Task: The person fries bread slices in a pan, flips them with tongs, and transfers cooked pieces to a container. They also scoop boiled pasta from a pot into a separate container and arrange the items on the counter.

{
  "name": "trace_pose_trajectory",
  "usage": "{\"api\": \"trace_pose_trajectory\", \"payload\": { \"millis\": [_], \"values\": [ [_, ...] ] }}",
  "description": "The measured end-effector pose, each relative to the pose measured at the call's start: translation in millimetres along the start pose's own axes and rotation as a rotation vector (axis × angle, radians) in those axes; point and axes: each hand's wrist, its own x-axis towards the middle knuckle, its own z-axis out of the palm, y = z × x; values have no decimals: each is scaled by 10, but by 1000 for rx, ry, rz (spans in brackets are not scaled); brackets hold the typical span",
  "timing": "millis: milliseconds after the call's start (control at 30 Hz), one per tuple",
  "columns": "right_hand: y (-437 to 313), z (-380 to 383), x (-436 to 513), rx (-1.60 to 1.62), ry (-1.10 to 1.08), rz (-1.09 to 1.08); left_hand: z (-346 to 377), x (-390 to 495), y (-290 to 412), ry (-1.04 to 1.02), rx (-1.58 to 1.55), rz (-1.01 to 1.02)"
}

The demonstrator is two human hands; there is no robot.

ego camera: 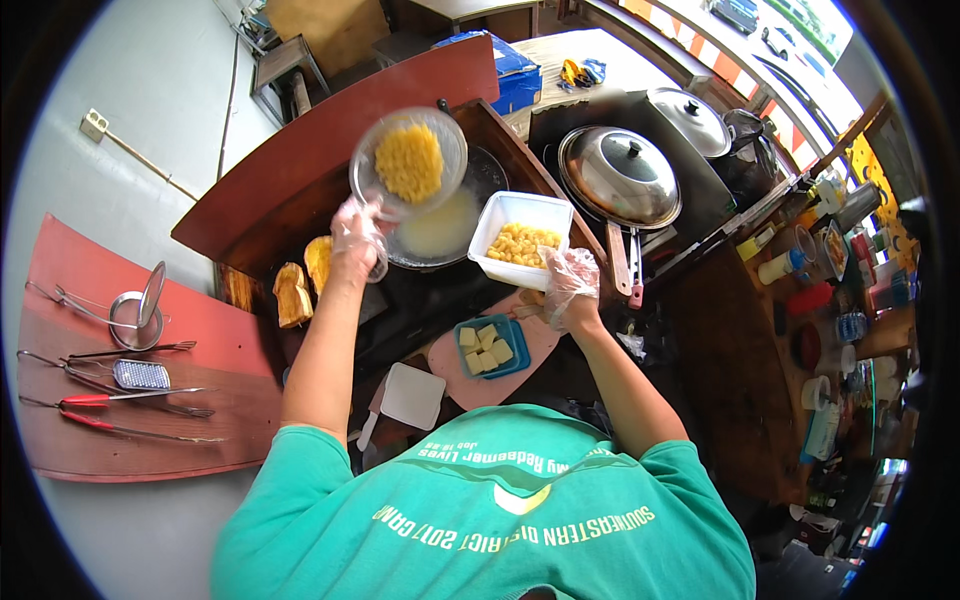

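Note:
My left hand (358, 238), in a clear plastic glove, grips the near rim of a see-through round bowl (409, 154) with yellow macaroni (411, 163) in it. The bowl is over a dark frying pan (491, 171), covering part of it. Pale yellowish liquid (439, 229) covers the visible pan bottom. In my gloved right hand (571, 285) is a white square plastic tub (513, 273), held by its near right corner; cooked macaroni (521, 244) lies in it. Below it, a blue container (517, 365) of pale yellow blocks (486, 350) rests on a pink board (444, 361).
Toasted bread slices (292, 295) lie left of the pan. To the right, a domed metal lid (621, 176) covers a long-handled pan. A white lid (412, 395) lies near my body. Tongs (112, 399) and a grater (141, 374) hang on a red board (225, 352) at left.

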Motion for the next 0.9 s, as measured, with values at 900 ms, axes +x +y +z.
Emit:
{"api": "trace_pose_trajectory", "payload": {
  "millis": [900],
  "values": [
    [262,200,581,-365,76,-335,-601,260,-586,158,230,6]
  ]
}}
